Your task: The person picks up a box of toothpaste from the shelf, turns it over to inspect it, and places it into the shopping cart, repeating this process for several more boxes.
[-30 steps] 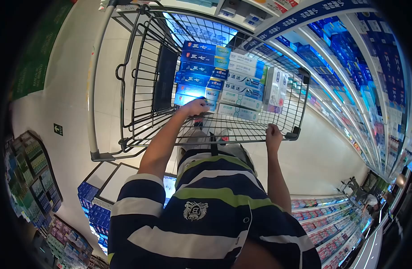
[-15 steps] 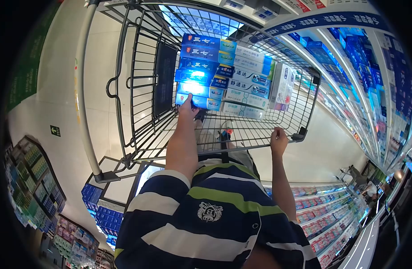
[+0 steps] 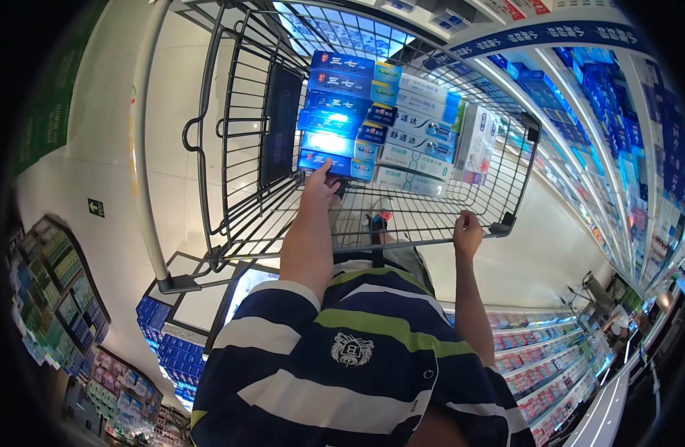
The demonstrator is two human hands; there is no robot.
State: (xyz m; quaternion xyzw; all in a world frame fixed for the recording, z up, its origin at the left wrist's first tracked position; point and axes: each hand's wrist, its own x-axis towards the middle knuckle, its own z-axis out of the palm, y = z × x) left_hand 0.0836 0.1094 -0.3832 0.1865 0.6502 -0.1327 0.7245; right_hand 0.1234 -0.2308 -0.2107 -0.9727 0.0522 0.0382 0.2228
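Stacked toothpaste boxes stand in a dark wire shopping cart (image 3: 202, 141). Blue toothpaste boxes (image 3: 342, 82) form the left column, and white toothpaste boxes (image 3: 417, 141) lie beside them. My left hand (image 3: 321, 185) is at the nearest blue toothpaste box (image 3: 329, 160), with one fingertip at its front edge. Its fingers are apart and not wrapped round the box. Over the cart's near rim is my right hand (image 3: 467, 229), its fingers curled together with nothing visible in them.
An upright white carton (image 3: 478, 141) stands right of the stacks. Lit shelves (image 3: 551, 104) run along the right side. Pink packages (image 3: 540, 365) line the lower right shelves. Blue boxes (image 3: 180, 361) are piled at the lower left, behind the cart's grey handle (image 3: 140, 149).
My left hand has drawn back slightly from the nearest blue box. The cart and its boxes appear a little further right in view. My right hand stays at the rim.
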